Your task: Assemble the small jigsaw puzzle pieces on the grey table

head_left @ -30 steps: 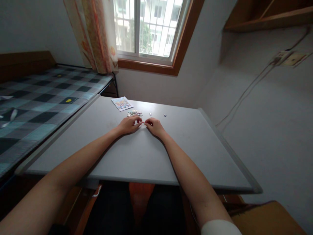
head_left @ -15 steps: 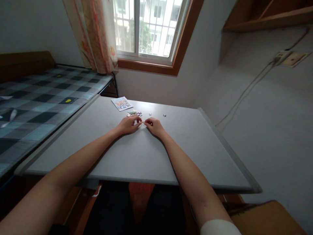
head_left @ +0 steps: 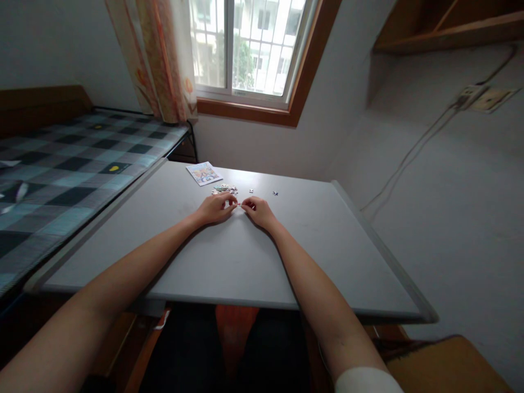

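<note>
My left hand (head_left: 218, 208) and my right hand (head_left: 258, 210) meet fingertip to fingertip over the middle of the white table (head_left: 229, 256). Both pinch at a small puzzle piece (head_left: 239, 204) between them; whether it is one piece or two joined I cannot tell. Just beyond my left hand lies a small heap of jigsaw pieces (head_left: 224, 189), partly hidden by its fingers. One loose puzzle piece (head_left: 251, 190) sits past my right hand, and a darker puzzle piece (head_left: 275, 193) lies farther right.
A printed picture card (head_left: 204, 173) lies at the table's far left. A bed with a checked cover (head_left: 82, 164) runs along the left side. Cords hang from a wall socket (head_left: 470, 98) on the right, and a brown chair (head_left: 450, 365) stands at lower right.
</note>
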### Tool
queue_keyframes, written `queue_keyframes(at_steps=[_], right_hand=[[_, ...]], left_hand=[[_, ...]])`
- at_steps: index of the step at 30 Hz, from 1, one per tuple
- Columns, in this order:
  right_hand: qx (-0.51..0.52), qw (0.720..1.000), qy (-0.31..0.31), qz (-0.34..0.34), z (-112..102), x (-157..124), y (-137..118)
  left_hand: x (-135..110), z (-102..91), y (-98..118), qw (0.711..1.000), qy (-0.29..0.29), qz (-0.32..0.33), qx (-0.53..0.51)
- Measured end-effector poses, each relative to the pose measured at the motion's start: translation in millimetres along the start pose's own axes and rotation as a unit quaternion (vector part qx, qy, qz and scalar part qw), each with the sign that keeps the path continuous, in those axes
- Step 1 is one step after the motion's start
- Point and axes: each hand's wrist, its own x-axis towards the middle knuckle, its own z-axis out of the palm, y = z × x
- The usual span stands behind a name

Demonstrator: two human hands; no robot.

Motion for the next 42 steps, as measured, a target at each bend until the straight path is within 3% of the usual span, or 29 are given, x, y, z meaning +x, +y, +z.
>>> queue_keyframes(at_steps=[16,25,42], right_hand=[[-0.005,1.0,-0.003,-0.016,-0.7,-1.1,0.1],[-0.001,1.0,0.001,-0.008,0.4,-0.9,1.3],[-0.009,1.0,0.001,-0.017,0.4,-1.1,2.9]], left_hand=[[-0.7,-1.7,0.5,1.0,-0.008,0.014,-0.015],[-0.9,-0.1,-3.7,0.999,0.025,-0.001,-0.026],[-0.2,-1.8,-3.4,0.999,0.004,0.01,-0.049]])
